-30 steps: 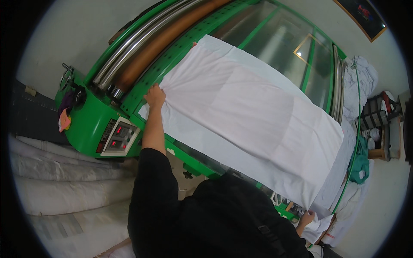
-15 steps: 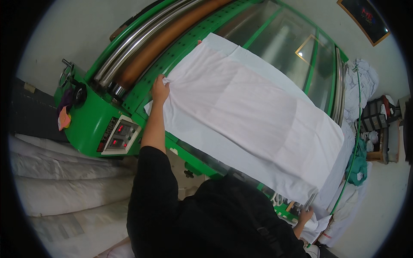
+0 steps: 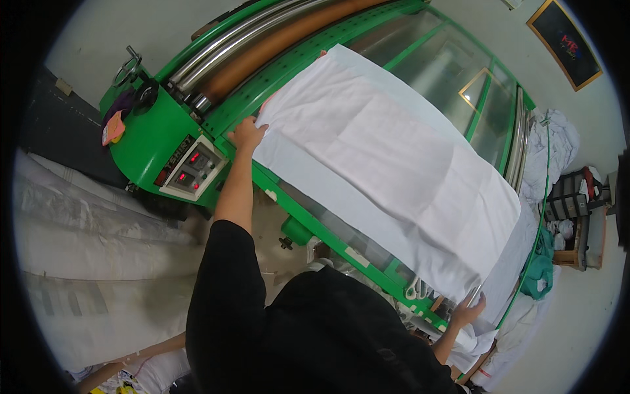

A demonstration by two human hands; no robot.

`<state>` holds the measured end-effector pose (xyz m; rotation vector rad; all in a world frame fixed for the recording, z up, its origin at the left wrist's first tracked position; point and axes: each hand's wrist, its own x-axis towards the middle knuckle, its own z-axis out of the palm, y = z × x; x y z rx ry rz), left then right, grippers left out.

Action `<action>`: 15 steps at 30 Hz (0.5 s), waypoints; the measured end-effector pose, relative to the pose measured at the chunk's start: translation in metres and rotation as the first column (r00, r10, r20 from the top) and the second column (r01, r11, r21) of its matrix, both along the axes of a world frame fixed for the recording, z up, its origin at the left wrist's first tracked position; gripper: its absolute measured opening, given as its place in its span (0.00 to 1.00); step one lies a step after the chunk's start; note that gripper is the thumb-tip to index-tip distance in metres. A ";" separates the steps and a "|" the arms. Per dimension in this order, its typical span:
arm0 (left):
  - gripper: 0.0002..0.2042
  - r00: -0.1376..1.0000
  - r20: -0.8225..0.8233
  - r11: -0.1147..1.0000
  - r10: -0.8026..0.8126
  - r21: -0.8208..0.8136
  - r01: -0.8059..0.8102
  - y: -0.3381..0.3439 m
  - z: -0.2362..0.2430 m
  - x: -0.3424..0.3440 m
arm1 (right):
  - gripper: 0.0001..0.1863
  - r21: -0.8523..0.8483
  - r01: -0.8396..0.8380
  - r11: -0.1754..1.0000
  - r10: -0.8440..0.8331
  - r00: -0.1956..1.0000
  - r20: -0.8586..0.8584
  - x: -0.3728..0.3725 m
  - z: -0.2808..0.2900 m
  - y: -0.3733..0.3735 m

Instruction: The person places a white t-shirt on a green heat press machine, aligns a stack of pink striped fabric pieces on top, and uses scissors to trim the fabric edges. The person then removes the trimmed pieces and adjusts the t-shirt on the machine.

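Observation:
A white cloth [image 3: 394,164] lies over a pale blue sheet [image 3: 341,200] on the green machine's bed. My left hand [image 3: 247,136] rests at the cloth's left corner, fingers apart, and the fabric beside it lies fairly smooth. At the near right corner my right hand [image 3: 464,312] has its fingers curled round the cloth's edge, beside thin shiny metal bars [image 3: 474,292]. Part of that grip is hidden. Shallow wrinkles cross the cloth, and some orange-pink shows at its far left edge.
The green machine [image 3: 147,141] carries silver rollers [image 3: 226,43], a brown roller [image 3: 262,59] and a control panel [image 3: 193,169] with red lit displays. Large wrapped rolls [image 3: 98,249] lie at left. A green hose [image 3: 539,230], a teal bag [image 3: 539,272] and crates [image 3: 567,196] stand at right.
The view has shifted, so the machine sits differently in it. The bunched fabric at my left hand has relaxed and its fingers have spread. My right hand has moved up against the cloth's corner.

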<state>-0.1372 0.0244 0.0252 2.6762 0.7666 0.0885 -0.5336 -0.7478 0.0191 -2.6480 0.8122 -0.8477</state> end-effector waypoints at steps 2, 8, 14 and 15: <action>0.18 0.995 0.086 0.998 -0.046 -0.027 0.049 -0.007 -0.003 -0.009 | 0.24 -0.056 -0.087 0.995 0.088 0.996 0.015 0.010 0.002 0.035; 0.13 0.859 0.292 0.907 -0.421 0.161 0.390 -0.019 -0.031 -0.014 | 0.22 0.041 -0.348 0.936 0.347 0.937 0.045 0.028 0.001 0.128; 0.14 0.815 0.086 0.801 -0.573 0.268 0.535 -0.032 -0.033 0.000 | 0.17 0.178 -0.420 0.890 0.413 0.908 0.075 0.068 0.011 0.210; 0.14 0.772 0.122 0.759 -0.624 0.329 0.562 -0.027 -0.036 0.002 | 0.17 0.192 -0.458 0.868 0.448 0.889 0.094 0.083 0.010 0.223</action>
